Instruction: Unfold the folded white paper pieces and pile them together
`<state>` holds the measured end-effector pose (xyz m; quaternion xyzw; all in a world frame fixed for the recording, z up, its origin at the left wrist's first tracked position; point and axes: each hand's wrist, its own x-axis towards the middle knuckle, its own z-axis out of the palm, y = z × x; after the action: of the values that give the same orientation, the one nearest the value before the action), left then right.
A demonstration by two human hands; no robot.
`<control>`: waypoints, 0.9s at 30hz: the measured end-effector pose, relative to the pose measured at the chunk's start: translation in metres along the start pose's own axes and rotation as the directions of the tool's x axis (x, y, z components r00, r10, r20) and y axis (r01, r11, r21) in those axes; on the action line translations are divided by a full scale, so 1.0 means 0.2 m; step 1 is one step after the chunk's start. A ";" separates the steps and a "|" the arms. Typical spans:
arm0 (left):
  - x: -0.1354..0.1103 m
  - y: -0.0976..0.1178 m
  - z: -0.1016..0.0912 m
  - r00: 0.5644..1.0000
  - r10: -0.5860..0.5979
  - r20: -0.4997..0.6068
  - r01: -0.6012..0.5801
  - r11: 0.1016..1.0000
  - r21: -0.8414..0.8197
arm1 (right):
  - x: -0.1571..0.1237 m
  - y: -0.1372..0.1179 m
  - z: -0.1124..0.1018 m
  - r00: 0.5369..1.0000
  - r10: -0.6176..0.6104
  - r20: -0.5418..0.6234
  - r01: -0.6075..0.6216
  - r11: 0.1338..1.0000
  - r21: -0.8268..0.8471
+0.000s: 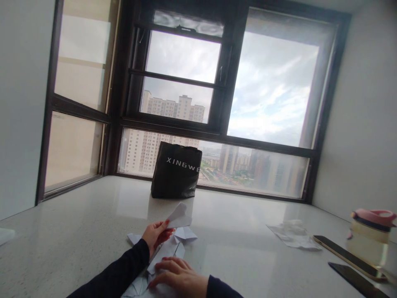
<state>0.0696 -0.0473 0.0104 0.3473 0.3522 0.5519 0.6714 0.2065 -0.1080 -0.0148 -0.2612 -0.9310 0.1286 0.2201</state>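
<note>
Evidently paper work: left hand pinching, right hand flat on the pile

Clock centred on the left hand (156, 236), 12 toward the window. Left thumb and fingers closed on a folded paper (180, 217), its tip aimed at 1 o'clock. Right hand (180, 275) at 5, palm down, fingers spread over the paper pile (168, 249), gripping nothing I can make out. Step in hand, I judge: handling one piece clear of the rest; next move calls for a light pinch, pile steadied. Black bag (176, 174) at 1, beyond the held piece. Counter (235, 252) open at 9 and at 3, as far as the crumpled tissue (293, 234); past that, gold-edged phone (349, 256) and bottle (369, 240). Near edge unseen.
</note>
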 end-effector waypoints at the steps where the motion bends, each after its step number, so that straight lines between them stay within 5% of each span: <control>1: 0.00 0.00 0.00 1.000 -0.005 -0.004 0.005 1.000 -0.005 | 0.01 0.00 0.00 1.000 -0.017 0.001 0.017 1.000 0.010; 4: 0.00 0.01 0.00 1.000 -0.019 -0.009 0.019 1.000 -0.016 | 0.02 -0.01 -0.06 0.999 -0.043 -0.029 0.044 0.998 0.044; 15: 0.02 0.00 -0.02 1.000 -0.028 -0.002 0.028 1.000 -0.001 | 0.03 -0.08 -0.13 0.970 0.155 -0.185 -0.156 0.988 0.009; 22: 0.06 0.02 -0.03 0.997 -0.071 0.017 0.070 0.997 0.037 | 0.02 -0.08 -0.13 0.915 0.157 -0.371 -0.145 0.988 0.060; 27: 0.04 0.01 -0.02 0.999 -0.002 0.038 -0.001 0.997 0.075 | 0.03 -0.07 -0.14 0.872 0.163 -0.462 -0.146 0.987 0.072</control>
<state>0.0662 -0.0389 0.0095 0.3826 0.3600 0.5315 0.6644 0.2092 -0.1132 0.0163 -0.3539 -0.8245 0.0955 0.4311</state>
